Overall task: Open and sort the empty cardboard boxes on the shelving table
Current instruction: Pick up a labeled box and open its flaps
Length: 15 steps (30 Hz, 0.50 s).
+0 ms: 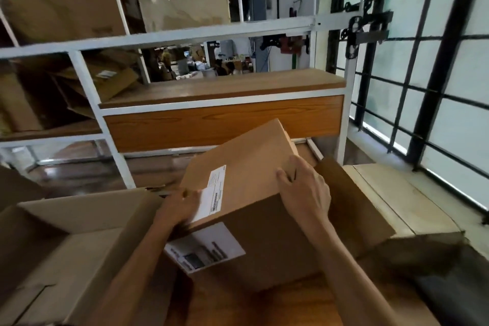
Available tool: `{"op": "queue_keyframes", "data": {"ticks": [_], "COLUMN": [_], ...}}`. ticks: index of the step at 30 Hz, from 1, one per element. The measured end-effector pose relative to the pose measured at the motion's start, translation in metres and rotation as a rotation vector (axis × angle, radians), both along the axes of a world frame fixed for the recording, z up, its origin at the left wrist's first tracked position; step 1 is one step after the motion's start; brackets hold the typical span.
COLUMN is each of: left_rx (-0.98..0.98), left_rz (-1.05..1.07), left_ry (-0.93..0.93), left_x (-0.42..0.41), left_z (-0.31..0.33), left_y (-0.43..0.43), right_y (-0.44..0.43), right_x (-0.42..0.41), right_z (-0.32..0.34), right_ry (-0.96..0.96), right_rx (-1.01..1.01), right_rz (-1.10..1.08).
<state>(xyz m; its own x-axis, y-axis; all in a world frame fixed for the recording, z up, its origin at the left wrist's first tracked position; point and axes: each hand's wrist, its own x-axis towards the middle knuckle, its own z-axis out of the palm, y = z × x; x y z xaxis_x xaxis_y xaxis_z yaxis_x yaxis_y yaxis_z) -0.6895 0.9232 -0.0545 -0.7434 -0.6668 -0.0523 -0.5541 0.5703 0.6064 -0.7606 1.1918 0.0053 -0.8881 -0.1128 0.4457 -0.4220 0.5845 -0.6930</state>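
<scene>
Cardboard box [246,182], tilted on the wooden table [277,307], is gripped at its labelled edge by my left hand [182,204] while my right hand [304,189] hooks curled fingers [284,176] into its top seam, so a hard tug could tear the flap.

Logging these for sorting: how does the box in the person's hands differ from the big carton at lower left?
The held box is closed on top; the big carton stands open, inside showing. The held box bears white labels on two faces; the big carton shows none. The left hand and right hand grip the held box, not the big carton. Both are brown cardboard.
</scene>
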Motion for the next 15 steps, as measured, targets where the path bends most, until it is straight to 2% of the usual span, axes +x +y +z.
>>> {"op": "queue_keyframes", "data": {"ticks": [2, 4, 11, 15], "left_rx": [0.191, 0.304, 0.298, 0.330], "left_rz": [0.028, 0.035, -0.055, -0.262], "left_ry": [0.105, 0.159, 0.229, 0.441], "left_x": [0.017, 0.035, 0.064, 0.058], "left_z": [-0.002, -0.003, -0.033, 0.010], "left_y": [-0.013, -0.023, -0.066, -0.061], "right_y": [-0.026, -0.053, -0.125, -0.138], "right_x": [0.018, 0.037, 0.087, 0.097], "right_z": [0.017, 0.033, 0.056, 0.052], "right_ry": [0.013, 0.042, 0.184, 0.145], "right_rx": [-0.005, 0.010, 0.135, 0.083], "right_rz": [0.010, 0.020, 0.105, 0.343]}}
